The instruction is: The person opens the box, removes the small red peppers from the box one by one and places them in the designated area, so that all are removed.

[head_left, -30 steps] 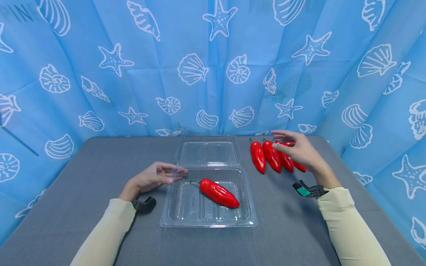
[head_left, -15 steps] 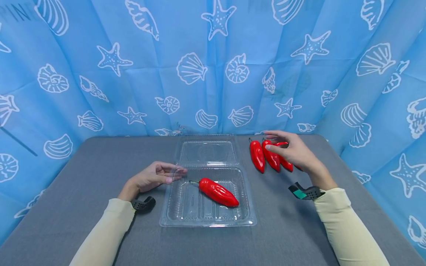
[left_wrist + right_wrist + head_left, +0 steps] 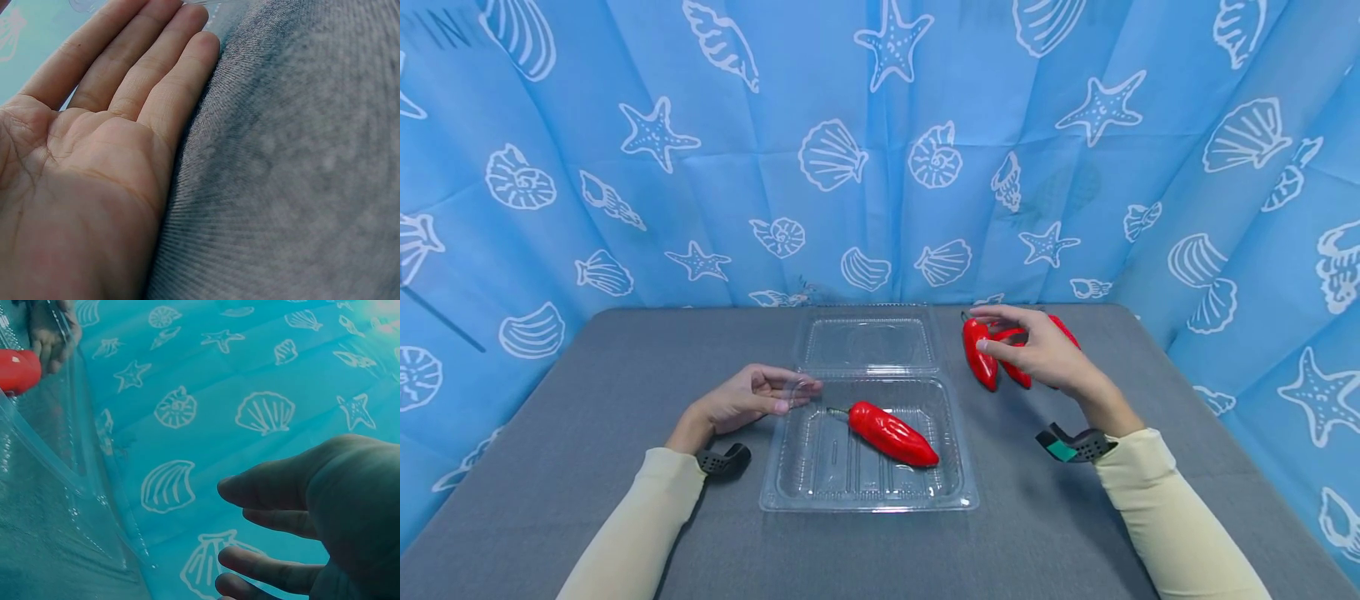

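Note:
A clear plastic clamshell container lies opened flat on the table, with one red chili pepper slanting across its base. My left hand stays at the container's left rim, fingertips touching it near the hinge; the left wrist view shows its fingers nearly straight. Over a row of several red peppers, my right hand hovers palm down, thumb and fingers spread. Its fingertips overlap the leftmost pepper, while the hand partly hides the others. Nothing is between the fingers in the right wrist view.
The container's lid lies back toward the far edge of the table. Grey cloth covers the table. A blue curtain with shell and starfish prints hangs close behind it.
My right hand has moved left along the pepper row, from the right-hand peppers to the leftmost one. The left hand, container and pepper inside it have stayed in place.

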Available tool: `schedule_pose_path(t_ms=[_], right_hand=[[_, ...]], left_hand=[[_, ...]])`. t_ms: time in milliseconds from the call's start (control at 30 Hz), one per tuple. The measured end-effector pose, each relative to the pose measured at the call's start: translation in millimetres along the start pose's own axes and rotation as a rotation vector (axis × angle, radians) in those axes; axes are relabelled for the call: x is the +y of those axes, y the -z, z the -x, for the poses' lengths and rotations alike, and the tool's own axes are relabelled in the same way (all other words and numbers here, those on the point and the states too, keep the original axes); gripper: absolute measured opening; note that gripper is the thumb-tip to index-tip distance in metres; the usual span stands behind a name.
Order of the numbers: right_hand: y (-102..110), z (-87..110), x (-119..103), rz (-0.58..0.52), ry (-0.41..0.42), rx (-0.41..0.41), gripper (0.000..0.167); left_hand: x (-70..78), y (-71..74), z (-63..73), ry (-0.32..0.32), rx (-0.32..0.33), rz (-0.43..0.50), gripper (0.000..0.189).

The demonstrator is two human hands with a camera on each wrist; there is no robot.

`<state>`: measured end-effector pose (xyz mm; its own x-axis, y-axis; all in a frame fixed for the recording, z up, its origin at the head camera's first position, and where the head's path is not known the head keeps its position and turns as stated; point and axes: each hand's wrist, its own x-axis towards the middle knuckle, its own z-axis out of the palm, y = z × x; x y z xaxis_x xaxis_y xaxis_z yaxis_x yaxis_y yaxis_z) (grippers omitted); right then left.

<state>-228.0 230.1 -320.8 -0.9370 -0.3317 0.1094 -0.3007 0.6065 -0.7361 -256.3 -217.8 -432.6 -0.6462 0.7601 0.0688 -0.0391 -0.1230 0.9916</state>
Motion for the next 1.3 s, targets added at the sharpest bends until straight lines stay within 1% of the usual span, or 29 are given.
schedule_pose_path(t_ms=[267, 567, 867, 1167, 1300], right_hand=[[-11, -2.3, 0, 0.002, 0.074, -0.027, 0.05], [-22, -2.1, -4, -0.009, 0.081, -0.038, 0.054], [-39, -2.5, -10, -0.024, 0.156, -0.079, 0.057], [-52, -1.1, -15, -0.073, 0.212, -0.118, 0.054], [-58, -0.1, -18, -0.081, 0.222, -0.129, 0.054]], left_hand=[[2.5, -2.1, 0.4, 0.008, 0.014, -0.005, 0.05], [0.0, 0.2, -0.2, -0.005, -0.01, 0.0, 0.049], [-1.3, 0.3, -0.6, -0.007, -0.004, 0.007, 0.049], [-0.4, 1.0, -0.8, -0.008, -0.02, 0.017, 0.05], [-0.6, 1.0, -1.0, -0.012, -0.025, 0.024, 0.049]])
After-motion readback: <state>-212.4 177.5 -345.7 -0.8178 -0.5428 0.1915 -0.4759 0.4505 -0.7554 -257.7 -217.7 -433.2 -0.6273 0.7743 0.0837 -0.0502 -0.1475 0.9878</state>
